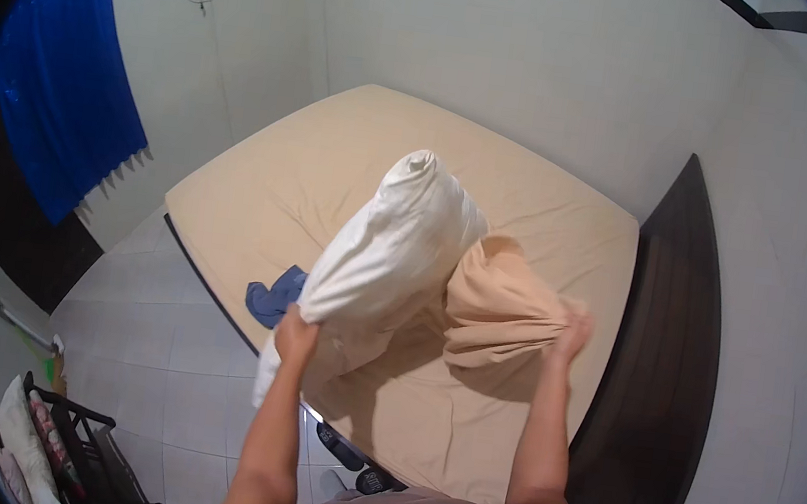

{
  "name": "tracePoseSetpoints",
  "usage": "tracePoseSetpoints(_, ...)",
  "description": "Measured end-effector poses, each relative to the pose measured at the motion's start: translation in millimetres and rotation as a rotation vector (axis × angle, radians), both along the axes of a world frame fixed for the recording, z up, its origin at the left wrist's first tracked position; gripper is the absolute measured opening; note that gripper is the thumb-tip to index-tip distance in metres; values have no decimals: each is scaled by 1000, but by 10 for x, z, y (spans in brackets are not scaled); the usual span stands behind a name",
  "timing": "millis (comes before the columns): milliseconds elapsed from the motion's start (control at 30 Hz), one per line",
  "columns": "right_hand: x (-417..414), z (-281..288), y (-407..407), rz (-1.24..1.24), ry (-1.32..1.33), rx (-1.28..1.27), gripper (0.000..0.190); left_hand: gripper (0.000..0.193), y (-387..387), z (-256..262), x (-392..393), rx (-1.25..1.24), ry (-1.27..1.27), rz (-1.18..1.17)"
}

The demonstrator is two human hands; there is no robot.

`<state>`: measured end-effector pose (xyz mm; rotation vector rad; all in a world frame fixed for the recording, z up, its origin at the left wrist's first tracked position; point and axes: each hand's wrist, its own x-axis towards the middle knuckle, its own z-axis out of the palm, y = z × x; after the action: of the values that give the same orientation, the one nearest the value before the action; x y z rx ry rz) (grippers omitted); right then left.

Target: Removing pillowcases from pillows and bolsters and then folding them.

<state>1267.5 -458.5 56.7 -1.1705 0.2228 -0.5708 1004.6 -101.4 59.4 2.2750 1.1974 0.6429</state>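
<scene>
A white pillow (389,243) is held up at a tilt above the bed, partly inside a peach-coloured pillowcase (495,308). Near the bed's side edge, my left hand (296,337) grips the lower left part of the pillow. My right hand (572,332) clutches the bunched cloth of the pillowcase, pulled out to the right. The case covers the pillow's right end; its far side is hidden. Beneath them lies a mattress (396,130) in a beige fitted sheet. A crumpled blue cloth (273,296) rests at the bed's left edge, partly behind the pillow.
A dark headboard (666,329) stands along the bed's right side. Slippers (342,447) lie on the tiled floor (150,342) by the bed. At lower left, a dark rack (99,453) stands beside several pillows (23,424). A blue curtain (70,75) hangs at the doorway.
</scene>
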Motion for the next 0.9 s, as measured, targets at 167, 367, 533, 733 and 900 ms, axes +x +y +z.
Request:
tracePoseSetpoints(167, -14, 1246, -1295, -326, -284, 98, 19, 31, 411, 130, 537, 105, 67, -19)
tracePoseSetpoints(367, -304, 1135, -1552, -289, 61, -665, 47, 70, -12, -302, 1171, 262, 27, -389)
tracePoseSetpoints(533, -809, 241, -381, 545, 146, -373, 38, 100, -1584, -181, 1285, 180, -142, -1184)
tracePoseSetpoints(733, -1314, 439, 388, 959, -244, -690, 48, 31, -1714, -325, 851, -888, -389, -770)
tracePoseSetpoints(900, -1570, 138, 546, 755, -156, -1386, 53, 30, -972, -88, 157, -1303, -406, -309)
